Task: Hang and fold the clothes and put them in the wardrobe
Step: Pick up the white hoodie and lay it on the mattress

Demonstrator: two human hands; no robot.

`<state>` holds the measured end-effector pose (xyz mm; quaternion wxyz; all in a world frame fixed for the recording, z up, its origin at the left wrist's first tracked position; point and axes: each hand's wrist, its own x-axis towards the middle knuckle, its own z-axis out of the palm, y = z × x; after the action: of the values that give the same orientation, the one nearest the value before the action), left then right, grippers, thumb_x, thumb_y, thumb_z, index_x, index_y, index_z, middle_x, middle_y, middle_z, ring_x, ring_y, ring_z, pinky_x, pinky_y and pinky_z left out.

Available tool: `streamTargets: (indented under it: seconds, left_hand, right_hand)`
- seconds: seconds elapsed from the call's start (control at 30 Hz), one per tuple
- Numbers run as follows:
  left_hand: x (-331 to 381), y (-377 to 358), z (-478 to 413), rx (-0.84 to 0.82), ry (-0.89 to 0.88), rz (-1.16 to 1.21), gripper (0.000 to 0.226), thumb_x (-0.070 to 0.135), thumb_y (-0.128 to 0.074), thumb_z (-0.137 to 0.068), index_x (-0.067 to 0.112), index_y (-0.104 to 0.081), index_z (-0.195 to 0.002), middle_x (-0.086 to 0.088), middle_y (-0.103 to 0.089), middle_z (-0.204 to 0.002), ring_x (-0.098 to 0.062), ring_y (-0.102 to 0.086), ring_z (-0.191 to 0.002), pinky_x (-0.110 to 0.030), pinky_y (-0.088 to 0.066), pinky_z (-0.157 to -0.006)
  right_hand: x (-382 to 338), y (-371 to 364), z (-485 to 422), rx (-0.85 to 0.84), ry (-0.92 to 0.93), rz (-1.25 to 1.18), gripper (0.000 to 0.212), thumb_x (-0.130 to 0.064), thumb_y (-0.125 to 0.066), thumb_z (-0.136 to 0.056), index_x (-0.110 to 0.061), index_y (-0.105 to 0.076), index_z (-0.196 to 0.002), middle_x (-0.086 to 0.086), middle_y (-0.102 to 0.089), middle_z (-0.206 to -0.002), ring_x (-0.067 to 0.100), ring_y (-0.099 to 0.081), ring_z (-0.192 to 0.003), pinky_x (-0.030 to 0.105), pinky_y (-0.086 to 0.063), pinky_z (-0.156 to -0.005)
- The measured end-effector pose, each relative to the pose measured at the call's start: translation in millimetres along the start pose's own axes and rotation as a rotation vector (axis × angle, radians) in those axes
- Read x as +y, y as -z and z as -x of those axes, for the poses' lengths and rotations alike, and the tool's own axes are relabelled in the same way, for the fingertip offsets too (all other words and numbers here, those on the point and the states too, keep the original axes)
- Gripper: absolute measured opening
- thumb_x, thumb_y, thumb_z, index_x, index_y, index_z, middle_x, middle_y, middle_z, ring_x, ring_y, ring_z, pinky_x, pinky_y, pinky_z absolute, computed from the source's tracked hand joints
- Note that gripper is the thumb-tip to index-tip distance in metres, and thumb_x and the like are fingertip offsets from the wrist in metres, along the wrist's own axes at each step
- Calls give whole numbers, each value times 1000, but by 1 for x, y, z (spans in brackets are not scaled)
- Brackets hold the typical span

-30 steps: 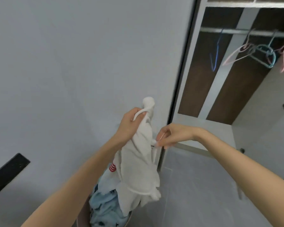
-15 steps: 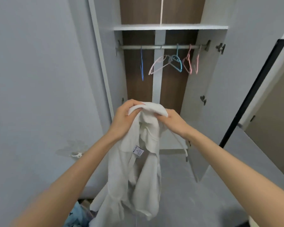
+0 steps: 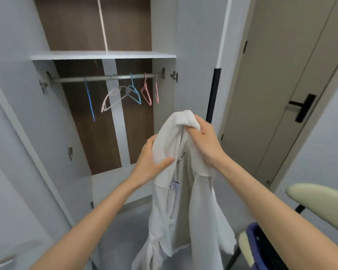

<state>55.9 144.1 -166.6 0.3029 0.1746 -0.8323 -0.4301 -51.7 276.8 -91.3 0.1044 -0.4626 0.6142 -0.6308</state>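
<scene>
label: small white tag (image 3: 175,185) inside the white fabric garment (image 3: 183,211) is showing print too small to read | left grip (image 3: 152,162) is pinching its folded edge | right grip (image 3: 205,145) is clutching the bunched top | garment is hanging before the open grey wardrobe (image 3: 101,55) (coloured plastic hangers (image 3: 134,92) are dangling on its metal rail (image 3: 105,78)) | beige door (image 3: 271,94) is standing rightward

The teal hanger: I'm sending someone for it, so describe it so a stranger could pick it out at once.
Look in the open wardrobe, at the metal rail under the white shelf. Of the five hangers there, the teal hanger is third from the left, overlapping a tilted pale pink hanger. It alone is blue-green; the rest are blue or pink.
</scene>
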Motion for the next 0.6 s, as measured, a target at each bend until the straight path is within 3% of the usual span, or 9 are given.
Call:
streamTargets:
  seconds: [0.1, 0.23, 0.4, 0.5, 0.6]
  left_hand:
    - [-9, -37, -17, -127, 35, 30, 87, 39, -80, -70, 27, -27, -137, 12, -39, -131, -7, -39, -121, -27, -36, -98]
    - [-4, -90, -38, -251, 37, -94, 72, 43, -79, -70, 22, -37, -124, 4, -33, -120, -12, -27, -113, -26, -29, -93]
    - [25, -150, -47, -524, 6, 268, 66, 30, -77, -76, 27, -33, -125, 9, -49, -119, -10, -47, -111, -24, -39, -93]
    - [51, -186, -47, -546, -42, 345, 39, 24, -69, -85, 23, -43, -114, 12, -58, -106, -11, -57, -101, -17, -45, -78]
    - [83, -224, -46, -527, -137, 303, 20, 19, -63, -89, 12, -45, -97, 2, -59, -85, -29, -57, -84, -30, -43, -66]
  right_hand:
    - [-5, 29, 3, 87, 15, 62, 26, -8, -43, -99, -26, -63, -98, -14, -65, -94, -1, -60, -88, 15, -46, -77]
    - [-21, 73, 14, 270, 17, 155, 25, -2, -42, -95, -16, -63, -98, -12, -61, -89, 3, -56, -83, 17, -45, -75]
    - [-47, 120, 45, 506, -15, 248, 27, -5, -44, -95, -25, -63, -97, -5, -62, -91, 4, -55, -85, 21, -45, -78]
    - [-62, 144, 69, 642, -48, 318, 30, -6, -46, -93, -28, -65, -98, -9, -63, -89, 4, -55, -83, 23, -45, -77]
    - [-82, 171, 100, 843, -55, 409, 26, -7, -45, -93, -24, -65, -93, -13, -61, -79, -1, -53, -73, 18, -44, -69]
